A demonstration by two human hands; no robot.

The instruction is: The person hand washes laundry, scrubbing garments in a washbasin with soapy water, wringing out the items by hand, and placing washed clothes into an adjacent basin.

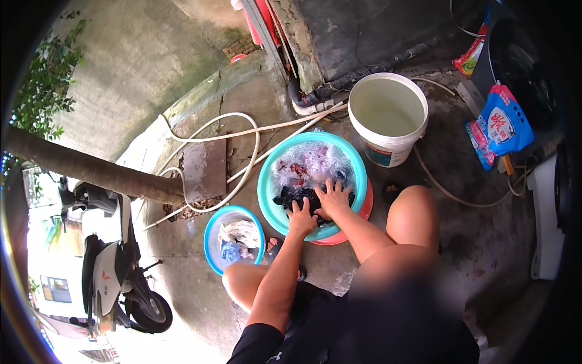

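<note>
A turquoise plastic basin [266,191] of foamy water is before me, partly over a red basin [369,200]. Black wet cloth [293,194] lies at its near side, with reddish and pale cloth [298,170] among the suds beyond. My left hand [303,220] rests on the black cloth near the basin's near rim, fingers apart. Just to its right, my right hand [333,200] presses on the same cloth with its fingers spread. The palms' undersides are hidden. Left of the basin, a smaller blue-rimmed basin [207,245] holds white and blue cloths [236,236].
A white bucket of water [386,109] stands beyond the basin to the right. A blue detergent pouch [504,127] is at the far right. A pale hose [218,119] loops over the concrete by a tree trunk [91,164]; a scooter [113,268] stands left.
</note>
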